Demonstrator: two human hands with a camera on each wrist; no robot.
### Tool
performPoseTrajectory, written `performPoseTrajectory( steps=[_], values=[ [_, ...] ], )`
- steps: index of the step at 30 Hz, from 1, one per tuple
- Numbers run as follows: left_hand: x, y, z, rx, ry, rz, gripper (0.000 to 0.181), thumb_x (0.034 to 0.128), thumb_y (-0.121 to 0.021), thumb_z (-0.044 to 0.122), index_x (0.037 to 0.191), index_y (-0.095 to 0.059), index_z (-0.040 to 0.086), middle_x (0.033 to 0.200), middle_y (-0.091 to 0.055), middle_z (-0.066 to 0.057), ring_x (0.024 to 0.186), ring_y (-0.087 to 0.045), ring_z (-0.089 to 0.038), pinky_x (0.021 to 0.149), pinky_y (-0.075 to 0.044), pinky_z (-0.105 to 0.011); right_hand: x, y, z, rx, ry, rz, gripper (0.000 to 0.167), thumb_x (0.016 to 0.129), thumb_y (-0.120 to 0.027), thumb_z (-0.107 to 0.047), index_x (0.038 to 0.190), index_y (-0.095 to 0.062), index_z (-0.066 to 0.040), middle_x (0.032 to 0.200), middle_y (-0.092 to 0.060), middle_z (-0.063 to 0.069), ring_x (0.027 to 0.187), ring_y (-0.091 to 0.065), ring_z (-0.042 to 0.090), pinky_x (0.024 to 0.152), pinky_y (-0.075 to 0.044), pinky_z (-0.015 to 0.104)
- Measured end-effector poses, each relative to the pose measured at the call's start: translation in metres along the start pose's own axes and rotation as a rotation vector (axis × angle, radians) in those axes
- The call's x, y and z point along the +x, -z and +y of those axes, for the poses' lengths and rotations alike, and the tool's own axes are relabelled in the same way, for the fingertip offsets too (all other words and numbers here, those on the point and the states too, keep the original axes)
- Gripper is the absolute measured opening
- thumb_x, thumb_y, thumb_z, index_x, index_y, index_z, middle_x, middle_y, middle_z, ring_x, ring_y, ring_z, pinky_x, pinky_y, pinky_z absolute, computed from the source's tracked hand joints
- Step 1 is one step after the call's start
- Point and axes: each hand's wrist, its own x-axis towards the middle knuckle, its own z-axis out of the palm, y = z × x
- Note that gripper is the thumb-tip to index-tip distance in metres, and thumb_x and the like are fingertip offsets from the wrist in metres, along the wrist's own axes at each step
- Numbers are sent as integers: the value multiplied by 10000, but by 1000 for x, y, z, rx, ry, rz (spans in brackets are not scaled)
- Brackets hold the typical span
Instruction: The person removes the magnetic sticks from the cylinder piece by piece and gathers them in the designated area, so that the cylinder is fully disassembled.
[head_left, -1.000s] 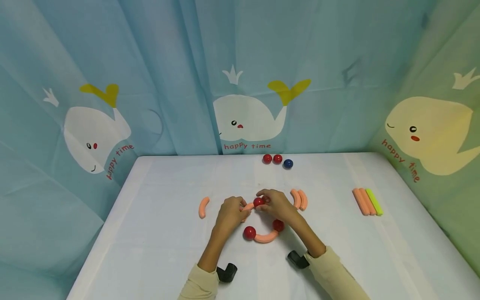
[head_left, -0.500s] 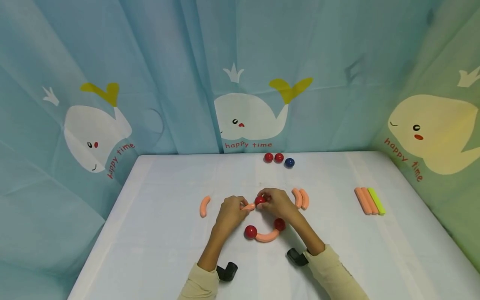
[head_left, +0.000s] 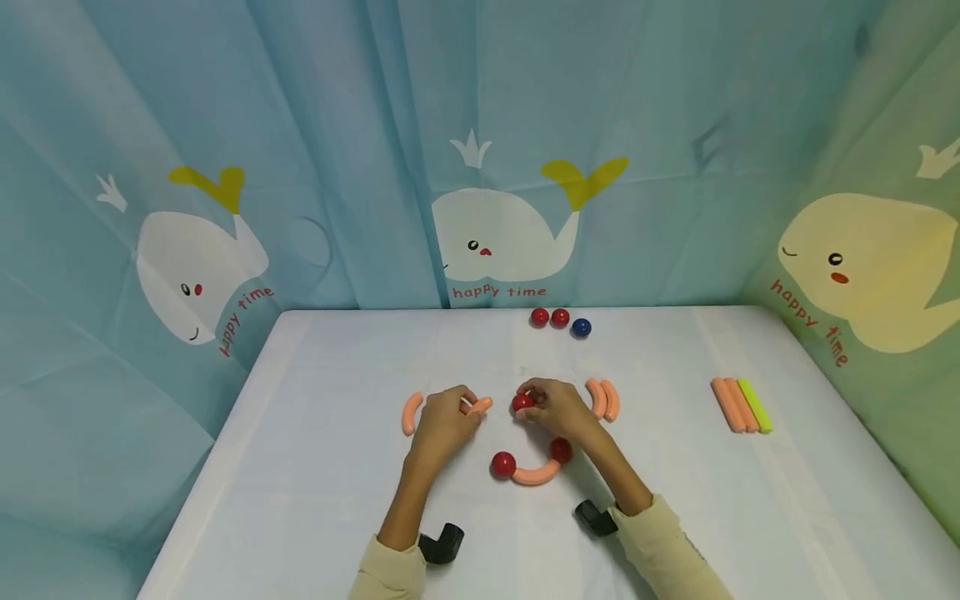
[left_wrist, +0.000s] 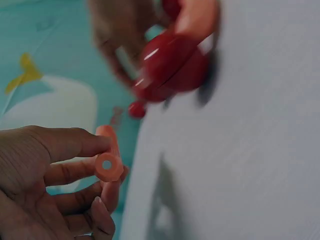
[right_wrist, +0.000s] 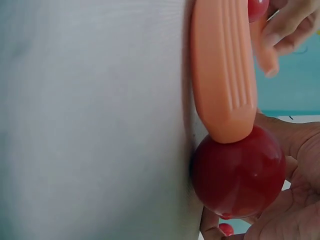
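Note:
In the head view, my left hand [head_left: 445, 427] pinches a curved orange rod [head_left: 480, 406] between thumb and fingers. The left wrist view shows a round hole in the end of that rod [left_wrist: 108, 167]. A red ball [head_left: 522, 402] is gripped by the fingertips of my right hand [head_left: 558, 408], apart from the rod. Just in front of both hands, another curved orange rod [head_left: 537, 476] lies on the table, joined at one end to a red ball [head_left: 503, 465] and at the other to a second red ball [head_left: 560, 450].
One curved orange rod [head_left: 411, 413] lies left of my left hand. Two more curved rods [head_left: 602, 400] are beside my right hand. Straight orange rods [head_left: 733, 405] and a green rod [head_left: 754, 406] sit at right. Red balls [head_left: 549, 317] and a blue ball [head_left: 581, 328] stand at the back edge.
My left hand has drawn back to the left with its rod, widening the gap to the red ball. My right hand has stayed nearly in place, still holding the ball.

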Motion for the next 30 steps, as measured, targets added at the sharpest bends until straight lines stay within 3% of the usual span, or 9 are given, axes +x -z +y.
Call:
performPoseTrajectory(
  steps=[4, 6, 11, 15, 18, 23, 30],
  values=[
    [-1, 29, -11, -56, 80, 95, 185, 894, -701, 173, 1020, -671, 40, 823, -684, -82, 603, -624, -119, 535, -488, -247, 0, -1, 1, 16, 2, -5, 270, 840, -763, -122, 1085, -679, -45, 919, -671, 91, 806, -564, 164, 705, -464, 281],
    [-1, 42, -21, -101, 139, 137, 198, 900, -686, 147, 1056, -653, 31, 871, -678, -114, 614, -648, -167, 525, -504, -268, 0, 0, 1, 21, -3, -8, 266, 839, -763, -119, 1082, -679, -51, 911, -664, 83, 803, -556, 166, 705, -460, 283],
    [0, 63, -54, -82, 253, 209, 248, 922, -650, 153, 1126, -622, 14, 956, -679, -179, 653, -679, -228, 527, -503, -287, 0, 1, 1, 31, -22, -15, 265, 842, -759, -119, 1088, -677, -63, 928, -659, 76, 824, -554, 175, 719, -458, 294],
    [0, 65, -74, -46, 306, 203, 262, 922, -656, 168, 1118, -621, -2, 923, -706, -176, 629, -675, -198, 522, -483, -274, 0, 0, 1, 38, -18, -18, 277, 841, -759, -115, 1097, -675, -50, 948, -664, 93, 839, -564, 186, 727, -468, 302],
    [0, 63, -81, -44, 326, 193, 256, 910, -659, 159, 1107, -630, -3, 877, -717, -149, 603, -644, -175, 521, -464, -264, -1, 0, 2, 44, -17, -16, 286, 836, -768, -125, 1096, -678, -49, 949, -666, 94, 843, -569, 187, 732, -470, 302],
    [2, 60, -81, -46, 321, 188, 249, 914, -656, 172, 1084, -653, -9, 851, -711, -137, 590, -635, -176, 518, -470, -269, -1, 1, 3, 58, -32, -22, 298, 838, -770, -146, 1102, -675, -46, 956, -666, 87, 858, -571, 184, 733, -470, 299],
    [2, 56, -76, 33, 309, 182, 284, 933, -660, 280, 1041, -710, 22, 893, -694, -116, 642, -605, -186, 529, -462, -279, 0, 2, 3, 73, -53, -35, 309, 837, -773, -151, 1106, -670, -39, 980, -668, 82, 896, -589, 189, 775, -499, 330]
  ],
)
